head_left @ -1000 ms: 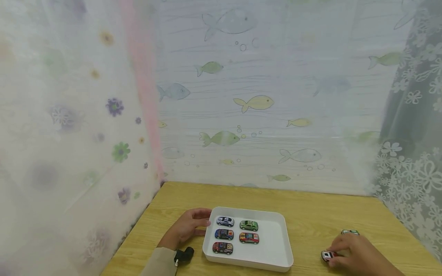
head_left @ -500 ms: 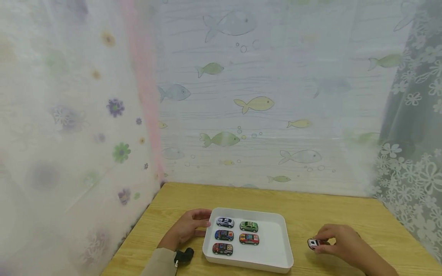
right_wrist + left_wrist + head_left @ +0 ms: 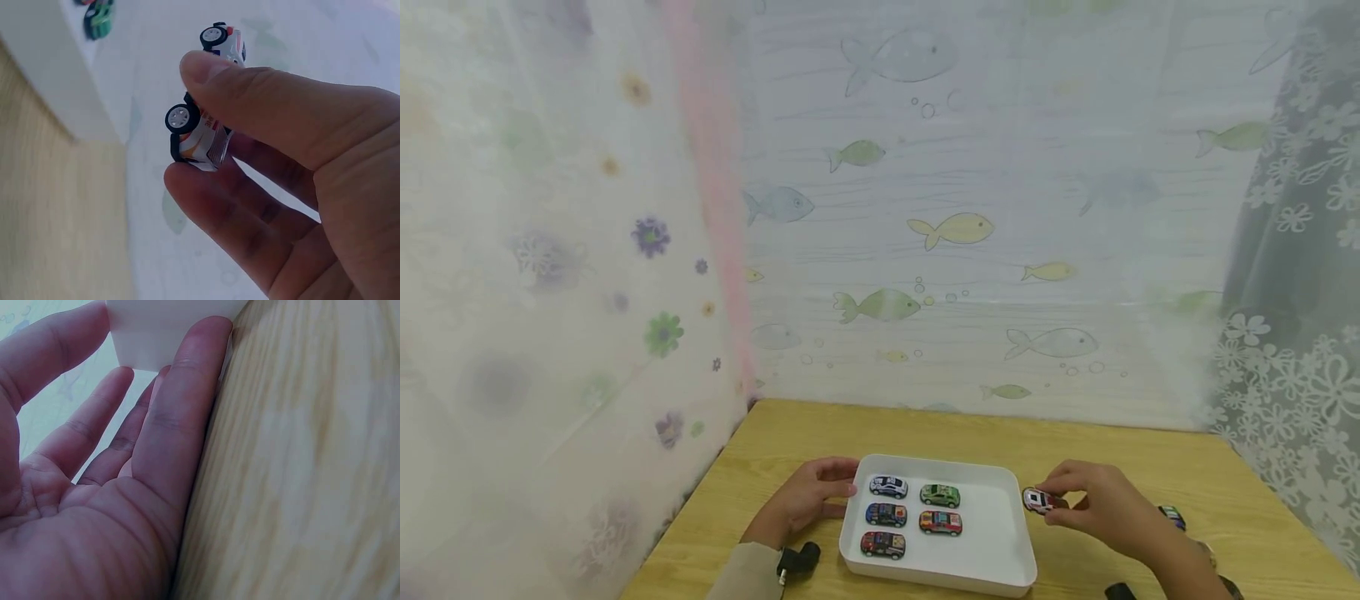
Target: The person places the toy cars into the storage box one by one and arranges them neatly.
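White tray (image 3: 996, 533): five cars | left hand (image 3: 808, 496) flat against it | right hand (image 3: 1093, 504) pinches toy car (image 3: 1040, 500)

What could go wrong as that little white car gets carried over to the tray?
The right hand pinches the white toy car only between thumb and fingertips, so it might slip and drop. It is right at the white tray rim and could clip it. Set down carelessly, it may knock the red car.
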Demonstrator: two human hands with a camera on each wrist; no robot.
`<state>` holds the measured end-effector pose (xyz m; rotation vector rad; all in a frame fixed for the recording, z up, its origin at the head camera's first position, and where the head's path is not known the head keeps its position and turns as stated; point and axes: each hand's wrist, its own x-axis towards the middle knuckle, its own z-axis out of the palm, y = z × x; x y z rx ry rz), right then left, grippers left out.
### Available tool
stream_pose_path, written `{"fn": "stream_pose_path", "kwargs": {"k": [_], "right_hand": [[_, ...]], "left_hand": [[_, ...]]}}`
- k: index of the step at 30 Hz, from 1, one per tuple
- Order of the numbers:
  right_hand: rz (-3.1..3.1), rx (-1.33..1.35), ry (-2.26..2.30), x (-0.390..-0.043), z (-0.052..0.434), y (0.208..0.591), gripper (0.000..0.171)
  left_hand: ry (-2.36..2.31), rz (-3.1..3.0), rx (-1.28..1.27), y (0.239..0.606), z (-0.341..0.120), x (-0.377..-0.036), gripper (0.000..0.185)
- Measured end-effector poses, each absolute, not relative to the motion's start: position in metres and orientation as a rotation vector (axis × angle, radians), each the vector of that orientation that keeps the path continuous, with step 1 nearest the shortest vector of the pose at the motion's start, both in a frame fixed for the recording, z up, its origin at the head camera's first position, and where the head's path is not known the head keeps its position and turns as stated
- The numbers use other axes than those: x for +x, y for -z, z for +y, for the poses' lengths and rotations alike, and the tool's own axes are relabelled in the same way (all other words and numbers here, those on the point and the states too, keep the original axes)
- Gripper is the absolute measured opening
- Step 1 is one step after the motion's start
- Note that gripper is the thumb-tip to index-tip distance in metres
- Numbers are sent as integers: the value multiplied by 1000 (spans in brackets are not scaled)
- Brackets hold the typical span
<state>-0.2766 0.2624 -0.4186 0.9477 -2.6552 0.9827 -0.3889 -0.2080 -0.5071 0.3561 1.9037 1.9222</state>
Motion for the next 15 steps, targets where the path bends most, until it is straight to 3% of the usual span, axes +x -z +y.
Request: {"fn": "stream_pose_path", "kwargs": {"k": [15], "right_hand": [[-2690,855,-1049,-291,212,394,28]], "left_hand": [[-1920,1903,363,505,-206,-386,52]]}}
